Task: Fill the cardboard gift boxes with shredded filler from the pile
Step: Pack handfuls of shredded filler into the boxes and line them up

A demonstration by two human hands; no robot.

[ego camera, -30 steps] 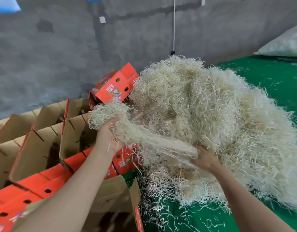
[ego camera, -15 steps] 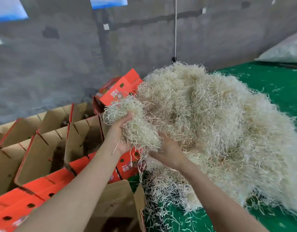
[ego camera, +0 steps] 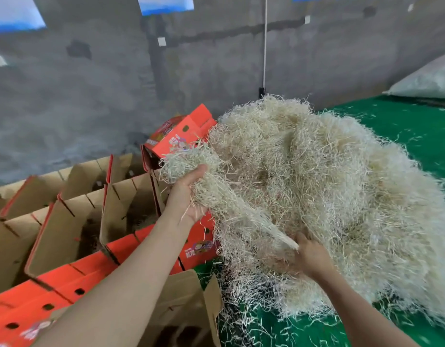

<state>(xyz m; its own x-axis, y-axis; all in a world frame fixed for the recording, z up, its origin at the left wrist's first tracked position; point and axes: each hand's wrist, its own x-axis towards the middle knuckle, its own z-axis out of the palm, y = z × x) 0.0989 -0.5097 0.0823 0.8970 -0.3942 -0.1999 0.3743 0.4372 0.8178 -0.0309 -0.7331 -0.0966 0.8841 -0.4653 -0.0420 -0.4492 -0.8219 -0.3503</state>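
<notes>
A big pile of pale shredded filler lies on the green surface. My left hand grips a clump of filler at the pile's left edge, over the open boxes. A stretched strand of filler runs from that clump down to my right hand, which is closed on it low on the pile's front. Open red-and-brown cardboard gift boxes stand in rows to the left, flaps up. One red box leans against the pile.
A grey concrete wall rises behind the boxes. A white sack lies at the far right on the green surface. Loose shreds litter the green surface by the pile's foot. A brown open box stands below my left forearm.
My right hand has slid down and to the right along the filler, away from my left hand, drawing the clump out into a long strand. My left hand stays at the pile's left edge.
</notes>
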